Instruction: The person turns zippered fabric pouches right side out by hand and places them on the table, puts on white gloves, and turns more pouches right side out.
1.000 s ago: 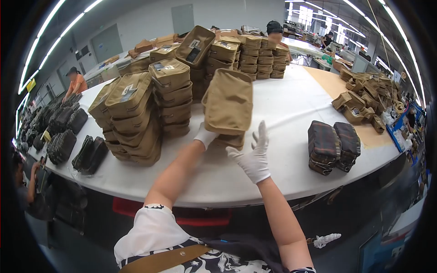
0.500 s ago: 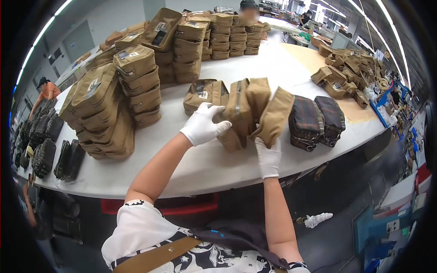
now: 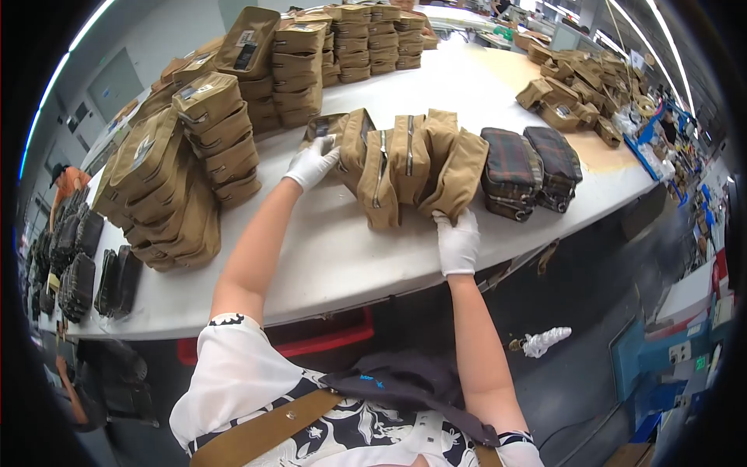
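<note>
Several tan zippered bags stand on edge side by side on the white table. My left hand, in a white glove, touches the leftmost bag of this row, with its fingers partly against the bag's side. At the row's right end, my gloved right hand grips the lower front of the last tan bag. Two dark plaid bags stand just right of that bag.
Tall stacks of tan bags stand at the left and back. Dark bags line the left edge. A loose pile of tan pieces lies at back right. A person in orange is at far left.
The single tan bag at my hands has given way to an upright row. My left hand has shifted left to the row's end; my right hand now holds the rightmost tan bag.
</note>
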